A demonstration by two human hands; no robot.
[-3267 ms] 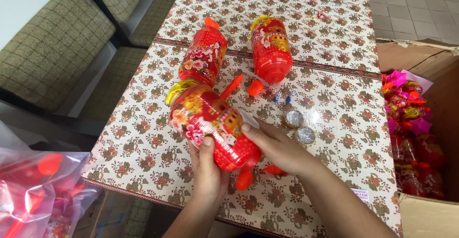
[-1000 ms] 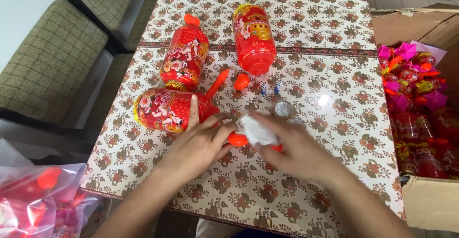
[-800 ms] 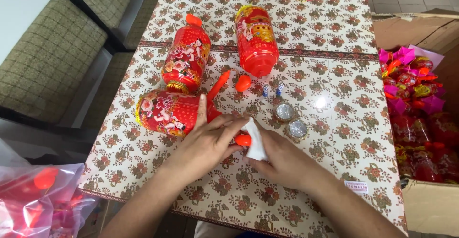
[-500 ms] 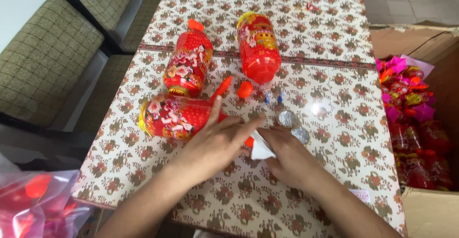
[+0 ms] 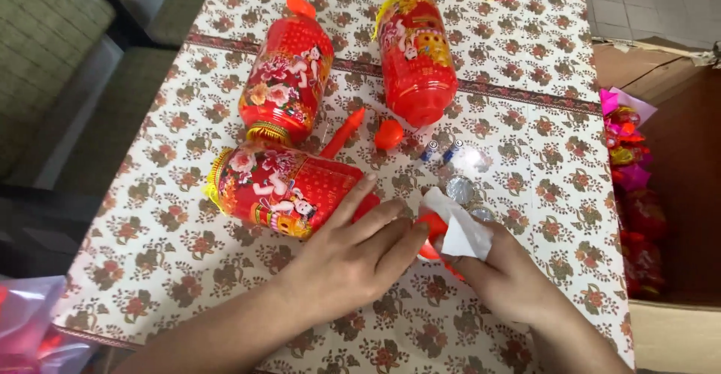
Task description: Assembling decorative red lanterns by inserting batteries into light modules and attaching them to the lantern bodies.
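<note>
Left hand (image 5: 353, 257) spread flat, fingers open, fingertips touching a small red plastic piece (image 5: 434, 227). Right hand (image 5: 505, 276) curled around the same piece, pinching a white tissue (image 5: 460, 227) against it. Just left of the piece, a red lantern (image 5: 282, 188) on its side. Beyond the piece, two more red lanterns (image 5: 287, 81) (image 5: 417, 58), small batteries (image 5: 441, 150), silver caps (image 5: 460, 189). Well right of the piece, a cardboard box (image 5: 676, 194).

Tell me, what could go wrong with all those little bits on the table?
The small batteries and round silver caps lie loose near the right hand, so a nudge might roll them off the table. The left hand leans beside the nearest red lantern, which lies on its side and could roll. The white paper hides part of the red piece, so a finger may slip.
</note>
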